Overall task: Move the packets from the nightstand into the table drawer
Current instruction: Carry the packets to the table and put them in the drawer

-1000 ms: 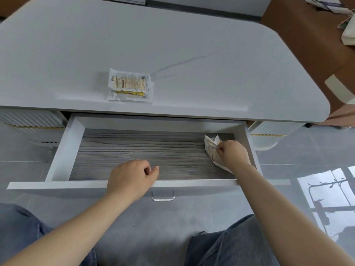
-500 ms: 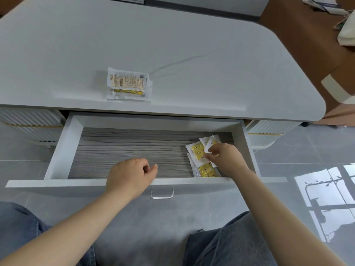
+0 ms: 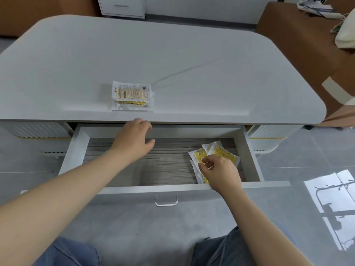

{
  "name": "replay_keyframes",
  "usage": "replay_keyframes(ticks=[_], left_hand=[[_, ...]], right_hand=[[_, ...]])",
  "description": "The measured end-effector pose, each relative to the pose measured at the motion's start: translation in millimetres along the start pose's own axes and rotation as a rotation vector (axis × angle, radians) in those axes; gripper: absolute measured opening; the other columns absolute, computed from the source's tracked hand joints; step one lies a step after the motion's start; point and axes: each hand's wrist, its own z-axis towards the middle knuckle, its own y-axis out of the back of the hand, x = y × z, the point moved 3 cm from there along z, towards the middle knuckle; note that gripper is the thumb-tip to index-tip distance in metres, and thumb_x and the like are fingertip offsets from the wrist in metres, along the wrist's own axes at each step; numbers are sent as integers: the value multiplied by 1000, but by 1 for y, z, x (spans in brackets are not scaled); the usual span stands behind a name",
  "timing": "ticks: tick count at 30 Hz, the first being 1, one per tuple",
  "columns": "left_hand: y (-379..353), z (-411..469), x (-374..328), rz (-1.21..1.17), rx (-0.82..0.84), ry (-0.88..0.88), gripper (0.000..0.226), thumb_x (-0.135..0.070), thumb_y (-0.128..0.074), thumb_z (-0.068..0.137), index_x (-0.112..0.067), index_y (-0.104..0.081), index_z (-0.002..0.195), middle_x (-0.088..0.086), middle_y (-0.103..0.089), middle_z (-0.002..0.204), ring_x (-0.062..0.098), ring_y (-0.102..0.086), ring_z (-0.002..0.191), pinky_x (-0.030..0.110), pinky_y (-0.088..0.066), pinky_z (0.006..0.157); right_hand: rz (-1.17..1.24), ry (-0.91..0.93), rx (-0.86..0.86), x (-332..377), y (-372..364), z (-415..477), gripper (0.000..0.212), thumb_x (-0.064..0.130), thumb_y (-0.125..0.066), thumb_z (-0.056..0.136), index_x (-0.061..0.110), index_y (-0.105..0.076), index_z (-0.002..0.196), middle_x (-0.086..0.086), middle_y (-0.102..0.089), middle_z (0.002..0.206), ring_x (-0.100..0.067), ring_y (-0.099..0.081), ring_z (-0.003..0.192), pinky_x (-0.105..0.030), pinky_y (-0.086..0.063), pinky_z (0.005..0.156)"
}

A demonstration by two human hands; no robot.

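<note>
The table drawer point(image 3: 153, 188) is pulled out, showing its grey wood-grain bottom. Several yellow-and-white packets point(image 3: 221, 151) lie in its right end. My right hand point(image 3: 221, 173) rests on them, thumb and forefinger pinched on a packet's edge. My left hand point(image 3: 134, 140) hovers over the back of the drawer just below the table's front edge, fingers apart and holding nothing. A small stack of pale printed packets point(image 3: 132, 96) lies on the grey table top point(image 3: 192, 54), close to its front edge and just beyond my left hand.
A clear handle point(image 3: 166, 201) hangs on the drawer front. Ribbed white side units point(image 3: 269, 137) flank the drawer. A brown piece of furniture point(image 3: 288, 35) with papers and a cream bag stands at the right. A white cabinet point(image 3: 122, 6) is at the back. My knees sit below.
My left hand has risen from the drawer's front rim to the table's front edge and spread its fingers. My right hand laid the yellow packets flat in the drawer's right end.
</note>
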Motion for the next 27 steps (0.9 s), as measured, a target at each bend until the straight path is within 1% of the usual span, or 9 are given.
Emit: replay_keyframes(ticks=[5, 8, 9, 11, 14, 17, 21, 24, 27], left_hand=[[20, 32, -2, 148, -273, -32, 18, -17, -65, 76, -13, -50, 86, 3, -56, 86, 23, -48, 75, 30, -32, 59], [25, 42, -2, 192, -428, -149, 37, -21, -74, 66, -9, -54, 95, 9, -56, 95, 30, -51, 85, 36, -41, 70], [25, 47, -1, 219, -408, -157, 50, -27, -75, 66, -9, -55, 107, 12, -55, 109, 34, -50, 99, 42, -42, 83], [23, 57, 6, 246, -194, -47, 83, -50, -69, 71, -16, -35, 139, 14, -32, 145, 36, -29, 133, 53, -23, 108], [17, 64, 18, 267, 194, 157, 112, -84, -49, 67, -34, 10, 149, 2, 14, 159, 36, 11, 145, 57, -2, 113], [15, 59, 21, 283, 274, 145, 98, -79, -46, 75, -33, -2, 150, 3, 3, 159, 38, 6, 144, 56, -14, 113], [14, 48, 17, 399, 120, -14, 68, -56, -57, 84, -31, -27, 140, 4, -25, 142, 34, -25, 127, 49, -39, 97], [24, 51, 23, 387, 78, -36, 82, -54, -67, 77, -29, -26, 144, 7, -28, 134, 31, -32, 118, 44, -41, 96], [35, 64, 28, 461, 29, 8, 111, -70, -71, 60, -28, -18, 148, 11, -22, 144, 34, -25, 128, 45, -34, 103]], right_hand=[[21, -19, -35, -2, 0, -4, 23, 43, -56, 89, 25, -68, 97, 13, -67, 82, -9, -62, 75, -29, -56, 70], [22, -28, -42, -2, 1, -2, 23, 44, -56, 88, 26, -68, 95, 14, -66, 79, -7, -61, 72, -27, -56, 67], [23, -27, -42, -2, 1, -1, 23, 44, -55, 88, 26, -68, 94, 14, -65, 78, -7, -61, 72, -26, -55, 67], [18, -23, -48, 0, 2, -1, 23, 44, -55, 88, 26, -69, 93, 14, -65, 77, -7, -61, 71, -25, -55, 65], [18, -31, -57, 1, 3, -2, 22, 44, -56, 89, 26, -68, 92, 14, -64, 76, -8, -61, 72, -25, -54, 66], [21, -36, -55, 3, 3, -3, 21, 43, -55, 89, 27, -68, 91, 14, -64, 75, -7, -61, 72, -25, -55, 66], [34, -38, -76, 3, 5, -4, 20, 40, -56, 88, 26, -69, 87, 14, -64, 74, -8, -60, 70, -27, -56, 65], [36, -37, -81, 3, 4, -6, 19, 39, -57, 88, 25, -69, 87, 14, -65, 75, -8, -61, 70, -29, -57, 66], [43, -48, -84, 3, 4, -6, 18, 38, -57, 88, 25, -69, 87, 14, -65, 74, -8, -61, 71, -29, -57, 66]])
